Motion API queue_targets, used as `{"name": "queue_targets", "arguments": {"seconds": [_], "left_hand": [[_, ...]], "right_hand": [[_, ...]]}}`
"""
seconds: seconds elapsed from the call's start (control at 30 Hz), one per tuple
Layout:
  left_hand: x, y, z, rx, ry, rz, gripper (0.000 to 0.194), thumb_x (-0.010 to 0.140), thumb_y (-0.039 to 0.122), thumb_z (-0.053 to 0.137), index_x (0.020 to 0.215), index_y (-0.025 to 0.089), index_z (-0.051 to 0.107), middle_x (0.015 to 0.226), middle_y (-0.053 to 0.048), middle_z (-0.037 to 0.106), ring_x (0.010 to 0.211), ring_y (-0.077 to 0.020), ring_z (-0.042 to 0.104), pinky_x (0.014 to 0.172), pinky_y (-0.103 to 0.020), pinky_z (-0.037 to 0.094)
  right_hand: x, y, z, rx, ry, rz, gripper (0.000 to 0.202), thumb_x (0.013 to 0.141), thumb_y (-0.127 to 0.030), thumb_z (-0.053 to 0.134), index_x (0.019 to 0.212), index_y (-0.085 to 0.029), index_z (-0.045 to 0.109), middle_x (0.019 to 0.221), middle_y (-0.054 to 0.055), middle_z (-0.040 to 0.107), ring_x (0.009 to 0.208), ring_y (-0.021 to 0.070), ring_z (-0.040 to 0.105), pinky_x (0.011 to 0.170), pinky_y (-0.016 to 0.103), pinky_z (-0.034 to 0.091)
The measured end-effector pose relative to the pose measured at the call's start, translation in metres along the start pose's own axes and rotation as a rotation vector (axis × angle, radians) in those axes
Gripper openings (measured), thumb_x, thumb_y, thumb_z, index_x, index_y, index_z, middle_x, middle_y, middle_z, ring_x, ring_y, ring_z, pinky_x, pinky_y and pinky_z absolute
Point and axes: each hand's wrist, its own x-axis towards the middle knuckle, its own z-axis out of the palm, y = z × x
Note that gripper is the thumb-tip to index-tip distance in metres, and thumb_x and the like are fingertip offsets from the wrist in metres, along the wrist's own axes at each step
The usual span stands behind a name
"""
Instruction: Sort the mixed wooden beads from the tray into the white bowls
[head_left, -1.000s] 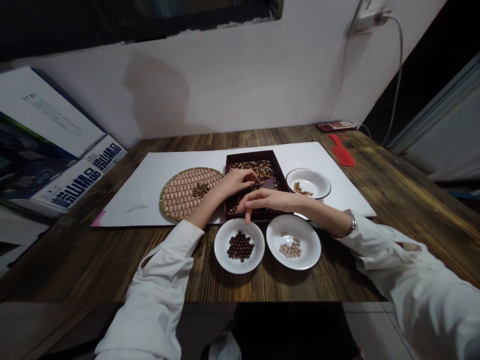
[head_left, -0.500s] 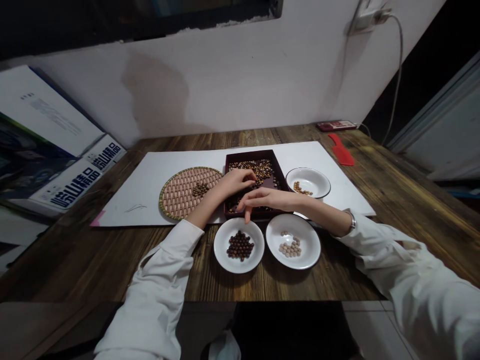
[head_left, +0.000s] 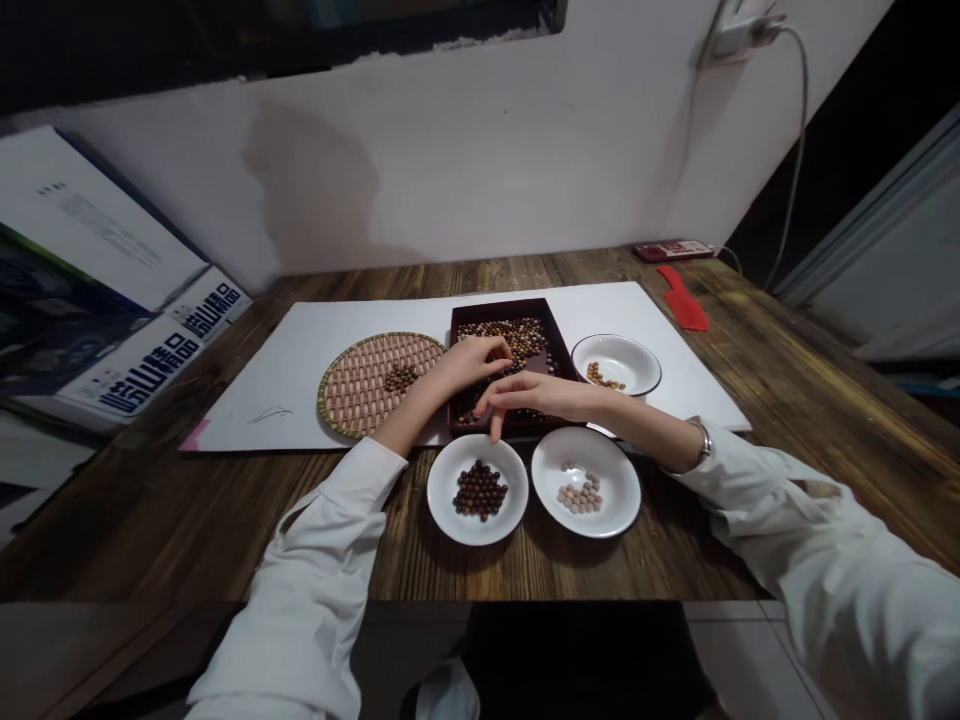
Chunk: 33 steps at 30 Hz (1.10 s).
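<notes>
Unmoved, left hand (head_left: 478,361) and right hand (head_left: 534,395), grips narrow, contents unclear, overhang a tray (head_left: 535,367) pointing lengthwise away.

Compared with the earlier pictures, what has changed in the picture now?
Nothing has visibly changed. The left hand stays over the dark red tray, the right hand over its near side. The three white bowls and the woven mat stayed in place.

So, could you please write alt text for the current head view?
The left hand and right hand reach over a maroon tray of mixed beads. Nearer, one white bowl holds dark beads, a second bowl pale beads; a woven mat lies left, a third bowl with golden beads right.
</notes>
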Motion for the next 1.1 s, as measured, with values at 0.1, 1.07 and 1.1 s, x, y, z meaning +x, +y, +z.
{"name": "queue_targets", "arguments": {"seconds": [0.1,1.07,1.1], "left_hand": [[0.001,-0.002,0.001,0.003,0.009,-0.006,0.015,0.089,0.028,0.060,0.096,0.017,0.067,0.091,-0.003,0.074,0.082,-0.0164,0.067,0.075,-0.027,0.050],[0.000,-0.007,0.002,0.031,0.043,0.033,0.011,0.087,0.024,0.054,0.091,0.017,0.062,0.086,-0.002,0.069,0.080,-0.0175,0.063,0.072,-0.026,0.043],[0.000,-0.007,0.003,0.029,0.043,0.032,0.011,0.087,0.024,0.055,0.091,0.017,0.062,0.087,-0.003,0.069,0.080,-0.0178,0.064,0.072,-0.027,0.043]], "right_hand": [[0.001,0.001,-0.001,-0.010,0.030,-0.003,0.038,0.098,-0.044,0.052,0.111,-0.012,0.066,0.084,0.006,0.075,0.102,0.0168,0.064,0.107,0.036,0.035],[0.016,-0.002,-0.004,0.505,0.614,0.110,0.015,0.092,-0.007,0.039,0.098,-0.015,0.049,0.063,0.004,0.066,0.053,0.0141,0.063,0.054,0.022,0.043],[0.015,-0.002,-0.004,0.515,0.622,0.108,0.015,0.091,-0.007,0.039,0.099,-0.015,0.050,0.063,0.004,0.066,0.053,0.0142,0.063,0.054,0.023,0.044]]}}
